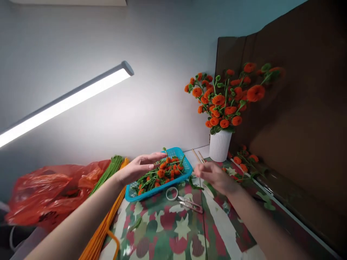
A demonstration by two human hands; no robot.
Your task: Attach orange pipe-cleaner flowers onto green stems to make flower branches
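My left hand (142, 165) reaches over the left part of a blue plastic basket (158, 190), fingers stretched out and holding nothing visible. Orange fuzzy flowers on green stems (161, 173) fill the basket, and one green bud (164, 149) rises just beyond my fingertips. To the right of the basket, my right hand (214, 176) is closed with curled fingers; whatever may be in them is hidden. Close behind it lie two thin wooden sticks (197, 156). Small pink-handled snips (191, 205) and a white roll of tape (171, 194) lie in front of the basket.
A white ribbed vase (221, 146) of orange flowers stands at the back right. More flowers (244, 162) lie beside a brown cardboard sheet (295, 119). On the left are orange stems (108, 216), green stems (110, 171) and a red plastic bag (54, 191). A lit lamp (67, 99) hangs above.
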